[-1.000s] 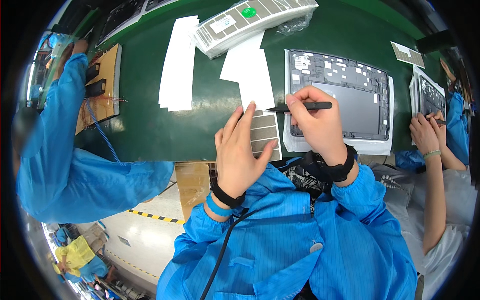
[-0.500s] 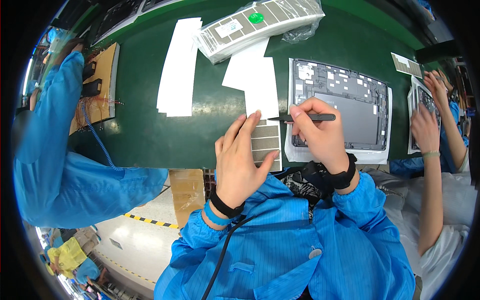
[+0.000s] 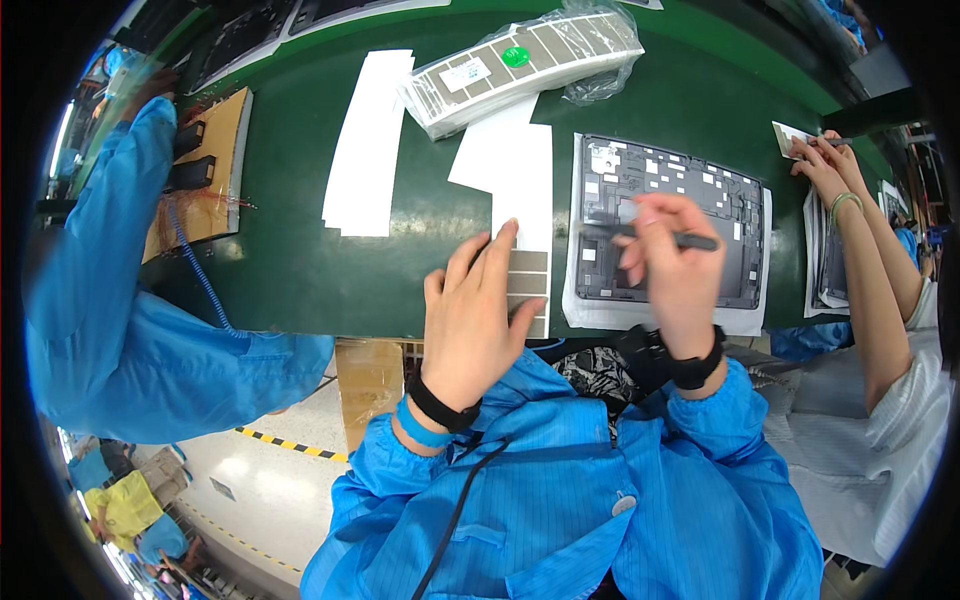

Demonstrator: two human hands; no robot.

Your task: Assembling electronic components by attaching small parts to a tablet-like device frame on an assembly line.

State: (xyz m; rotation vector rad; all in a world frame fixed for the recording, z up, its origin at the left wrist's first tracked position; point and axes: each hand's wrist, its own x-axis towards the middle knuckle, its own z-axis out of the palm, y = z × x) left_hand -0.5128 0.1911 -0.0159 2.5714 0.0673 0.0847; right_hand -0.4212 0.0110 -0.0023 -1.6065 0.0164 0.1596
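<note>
My left hand (image 3: 470, 318) lies with its fingers spread on a sheet of grey rectangular stickers (image 3: 530, 262); its fingertips hold the sheet down on the green table. White paper covers the upper part of that sheet. My right hand (image 3: 682, 275) grips slim black tweezers (image 3: 697, 242), blurred by motion, so I cannot tell whether a sticker hangs from the tips. Below that hand is a dark tablet housing (image 3: 725, 268) dotted with white pads. It rests on a white backing sheet (image 3: 600, 317).
A plastic-wrapped stack of sticker sheets (image 3: 540, 60) with a green round label lies at the back. White paper strips (image 3: 365, 150) are left of it. A cardboard piece with wires (image 3: 225, 170) is beside a blue-sleeved co-worker. Another person's hands (image 3: 825, 165) work at right.
My right hand has moved right with the tweezers, away from the sticker sheet and over the housing. A grey sticker has gone from beside the white paper's edge. My left hand stays put.
</note>
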